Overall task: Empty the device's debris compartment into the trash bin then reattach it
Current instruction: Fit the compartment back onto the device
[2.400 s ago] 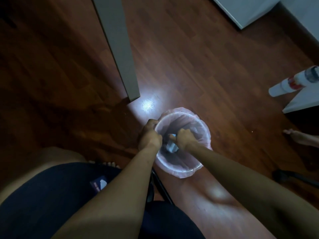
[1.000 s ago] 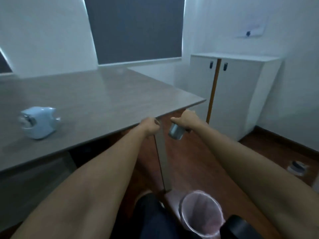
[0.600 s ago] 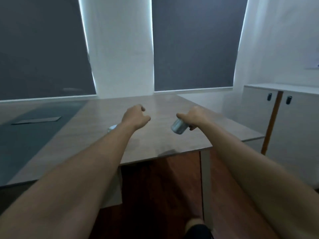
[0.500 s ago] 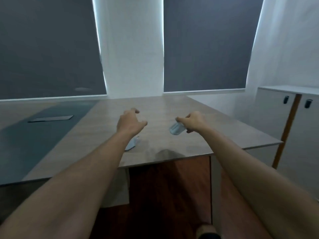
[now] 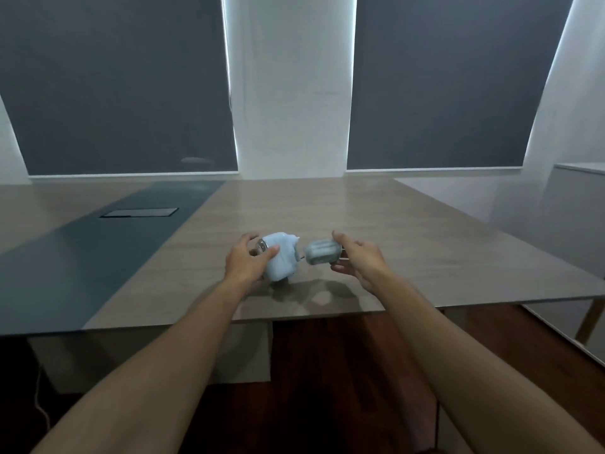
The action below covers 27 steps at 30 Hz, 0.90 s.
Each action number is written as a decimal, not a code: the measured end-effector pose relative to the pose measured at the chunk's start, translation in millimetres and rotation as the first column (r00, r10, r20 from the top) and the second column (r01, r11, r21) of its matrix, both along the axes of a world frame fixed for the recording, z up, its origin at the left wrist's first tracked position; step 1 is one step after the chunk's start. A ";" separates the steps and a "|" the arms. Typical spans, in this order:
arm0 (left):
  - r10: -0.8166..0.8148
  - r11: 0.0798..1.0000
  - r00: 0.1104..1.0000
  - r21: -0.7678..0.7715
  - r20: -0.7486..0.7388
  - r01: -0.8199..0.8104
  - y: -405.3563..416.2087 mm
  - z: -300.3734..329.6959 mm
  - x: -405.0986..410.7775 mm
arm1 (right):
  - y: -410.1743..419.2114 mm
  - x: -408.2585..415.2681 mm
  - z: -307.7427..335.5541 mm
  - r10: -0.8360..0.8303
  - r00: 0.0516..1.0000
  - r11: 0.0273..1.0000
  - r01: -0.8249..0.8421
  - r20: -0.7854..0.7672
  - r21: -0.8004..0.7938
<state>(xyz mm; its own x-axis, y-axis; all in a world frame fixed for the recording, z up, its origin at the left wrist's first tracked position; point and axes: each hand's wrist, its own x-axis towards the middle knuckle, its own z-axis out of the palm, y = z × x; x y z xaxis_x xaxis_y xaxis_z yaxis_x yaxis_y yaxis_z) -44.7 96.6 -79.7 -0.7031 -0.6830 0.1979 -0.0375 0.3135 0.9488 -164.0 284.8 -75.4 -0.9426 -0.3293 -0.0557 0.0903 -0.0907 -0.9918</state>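
Observation:
A small pale-blue device (image 5: pixel 281 257) rests near the front edge of the wooden table (image 5: pixel 409 250). My left hand (image 5: pixel 248 258) grips its left side, thumb over a round metal part. A thin pin sticks out of its right face. My right hand (image 5: pixel 355 258) holds the grey translucent debris compartment (image 5: pixel 322 252) just right of the device, a small gap between them, its end facing the device. The trash bin is out of view.
A dark inlay strip with a flat cable hatch (image 5: pixel 140 212) runs along the table's left part. Dark blinds cover the windows behind. A white cabinet (image 5: pixel 579 191) stands at the right. Dark wooden floor lies under the table's front edge.
The view rose from the bin to the table. My left hand took hold of the blue device. My right hand carried the compartment from the bin up beside the device.

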 end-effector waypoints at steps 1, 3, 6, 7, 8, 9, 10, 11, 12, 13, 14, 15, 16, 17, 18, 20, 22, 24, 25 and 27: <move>-0.041 0.992 0.999 0.120 -0.024 0.044 -0.1 2.0 1.1 | -0.9 1.4 1.4 0.018 1.000 1.000 -0.017 0.020 -0.018; -0.102 0.958 0.994 0.265 -0.048 0.111 -1.0 7.0 5.7 | -2.4 5.7 5.6 0.057 0.998 0.998 -0.056 0.034 -0.035; -0.193 0.919 0.978 0.335 -0.074 0.207 0.9 12.5 11.8 | -3.4 13.1 10.7 0.078 0.997 0.996 -0.077 0.017 -0.045; -0.213 0.911 0.973 0.343 -0.083 0.229 2.5 14.1 13.5 | -3.1 14.9 11.6 0.077 0.997 0.996 -0.077 0.009 -0.044; -0.226 0.904 0.970 0.350 -0.092 0.244 4.0 15.7 14.7 | -2.4 17.2 12.7 0.076 0.997 0.996 -0.076 -0.001 -0.038; -0.232 0.902 0.968 0.352 -0.095 0.251 5.2 17.3 15.3 | -2.0 19.3 13.5 0.075 0.997 0.997 -0.075 -0.015 -0.022; -0.237 0.901 0.967 0.351 -0.096 0.256 6.4 18.8 15.3 | -2.1 21.3 13.8 0.075 0.997 0.997 -0.075 -0.029 -0.008; -0.243 0.902 0.965 0.343 -0.096 0.262 7.9 20.6 15.5 | -3.1 24.5 14.4 0.077 0.996 0.997 -0.077 -0.041 0.004; -0.250 0.903 0.963 0.337 -0.098 0.269 9.9 22.3 15.4 | -5.4 27.9 14.1 0.080 0.996 0.997 -0.080 -0.051 0.006; -0.256 0.904 0.962 0.329 -0.100 0.274 12.5 24.4 15.0 | -8.5 31.7 13.8 0.083 0.994 0.997 -0.083 -0.064 0.005; -0.256 0.905 0.961 0.323 -0.105 0.277 14.9 26.7 14.6 | -12.2 35.5 13.7 0.087 0.993 0.996 -0.087 -0.082 0.008; -0.246 0.911 0.963 0.312 -0.109 0.268 17.2 29.6 15.0 | -15.6 39.6 14.1 0.095 0.990 0.995 -0.094 -0.104 0.016; -0.231 0.920 0.967 0.300 -0.109 0.254 18.4 32.7 15.6 | -18.4 43.4 15.2 0.104 0.987 0.994 -0.101 -0.122 0.032; -0.214 0.929 0.972 0.287 -0.101 0.234 17.7 35.0 16.4 | -20.2 46.1 16.9 0.112 0.985 0.993 -0.105 -0.129 0.056; -0.197 0.936 0.976 0.278 -0.093 0.216 16.4 36.8 18.0 | -20.9 47.8 18.9 0.117 0.986 0.990 -0.106 -0.123 0.089; -0.167 0.943 0.982 0.275 -0.093 0.186 11.9 38.4 24.6 | -23.2 50.2 23.2 0.139 0.985 0.978 -0.120 -0.099 0.172; -0.130 0.951 0.986 0.269 -0.107 0.154 5.6 39.2 32.8 | -30.5 55.5 26.5 0.182 0.977 0.959 -0.151 -0.112 0.240; -0.083 0.959 0.989 0.261 -0.121 0.112 -2.7 40.0 42.9 | -45.8 63.3 29.2 0.231 0.963 0.941 -0.186 -0.137 0.283; -0.049 0.963 0.991 0.258 -0.122 0.079 -8.4 39.9 47.9 | -54.7 67.9 30.3 0.251 0.957 0.933 -0.201 -0.143 0.297; 0.035 0.969 0.992 0.248 -0.118 -0.005 -24.0 37.7 58.1 | -73.2 78.8 33.0 0.280 0.949 0.921 -0.223 -0.147 0.318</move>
<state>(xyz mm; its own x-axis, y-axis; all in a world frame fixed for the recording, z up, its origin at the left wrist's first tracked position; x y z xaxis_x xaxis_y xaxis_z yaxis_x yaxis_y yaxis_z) 13.3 72.5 -42.1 -0.6700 -0.7350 0.1041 0.0778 0.0699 0.9945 -85.2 211.6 -42.4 -0.8332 -0.5527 -0.0184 -0.1169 0.2086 -0.9710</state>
